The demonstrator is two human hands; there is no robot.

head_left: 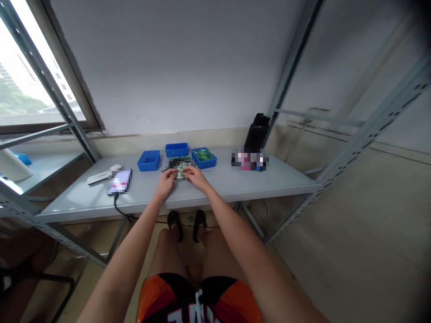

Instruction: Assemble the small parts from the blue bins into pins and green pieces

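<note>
My left hand (167, 180) is over the worktable (222, 184), fingertips closed in a pinch at a small pale-green piece (180, 172). From the other side my right hand (196, 176) pinches the same piece; its exact kind is too small to make out. Just behind the fingertips lies a heap of thin dark and silvery parts (178, 162), partly covered by my hands. Behind the heap stand a blue bin (177, 150) and, to its right, another blue bin (209, 164) with green pieces (203, 154) in it. A third blue bin (148, 162) stands left of the heap.
On the left lie a phone (120, 181) with a black cable (117, 207) hanging over the table edge, and a white object (101, 176). A black bottle (257, 133) stands at the right rear beside a blurred item (249, 160). Metal shelf posts (292, 67) frame the table.
</note>
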